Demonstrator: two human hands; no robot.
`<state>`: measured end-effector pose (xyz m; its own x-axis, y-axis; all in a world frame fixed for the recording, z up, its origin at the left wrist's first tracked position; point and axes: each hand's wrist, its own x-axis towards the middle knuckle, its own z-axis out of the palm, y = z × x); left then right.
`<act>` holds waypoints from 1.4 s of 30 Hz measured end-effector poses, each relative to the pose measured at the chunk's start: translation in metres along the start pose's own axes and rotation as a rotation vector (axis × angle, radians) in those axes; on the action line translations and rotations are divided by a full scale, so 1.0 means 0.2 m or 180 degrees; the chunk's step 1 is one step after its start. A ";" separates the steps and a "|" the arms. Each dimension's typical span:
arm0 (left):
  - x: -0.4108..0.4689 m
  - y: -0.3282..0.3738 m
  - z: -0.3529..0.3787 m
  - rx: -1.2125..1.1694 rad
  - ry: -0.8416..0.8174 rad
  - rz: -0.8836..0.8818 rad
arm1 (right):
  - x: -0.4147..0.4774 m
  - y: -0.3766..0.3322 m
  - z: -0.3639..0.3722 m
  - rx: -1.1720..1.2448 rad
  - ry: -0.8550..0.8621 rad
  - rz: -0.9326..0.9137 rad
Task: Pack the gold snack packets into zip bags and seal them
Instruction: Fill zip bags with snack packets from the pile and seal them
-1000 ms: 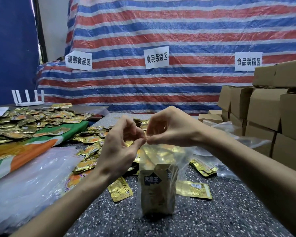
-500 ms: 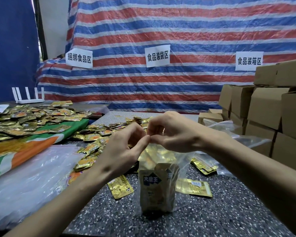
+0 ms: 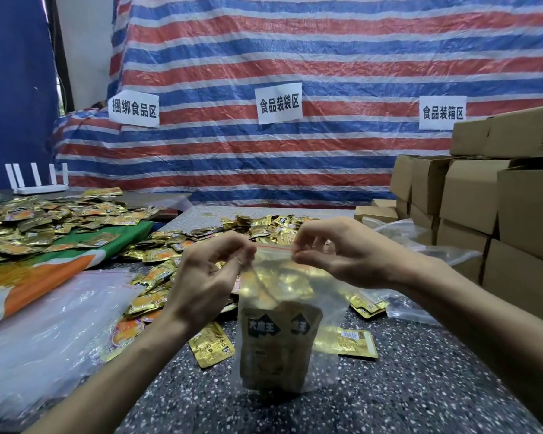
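Forearms reach in from both lower corners, wrists bent inward above the zip bag [image 3: 276, 311]; the bag stands upright on the speckled counter [image 3: 389, 396], gold snack packets [image 3: 275, 346] stacked inside it; bare counter lies in front of the bag, loose packets [image 3: 176, 242] heaped behind and left of it, cardboard boxes [image 3: 483, 214] stacked well to its right; left hand [image 3: 207, 277] pinches the bag's top strip at its left end between thumb and fingertips, other fingers loosely curled; right hand [image 3: 342, 255] pinches the same strip at its right end, likewise nearly closed.
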<state>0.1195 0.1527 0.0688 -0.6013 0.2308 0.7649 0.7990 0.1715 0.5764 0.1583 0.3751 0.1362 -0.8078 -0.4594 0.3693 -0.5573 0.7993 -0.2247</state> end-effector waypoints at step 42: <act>0.02 0.00 0.19 0.0892 0.0476 0.0651 | -0.31 0.29 0.22 0.2151 -0.0611 0.1053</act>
<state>0.1165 0.1891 0.0607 -0.4064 0.1485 0.9015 0.8596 0.3966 0.3222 0.1681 0.4323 0.0604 -0.9373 -0.3465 0.0383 -0.2277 0.5252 -0.8200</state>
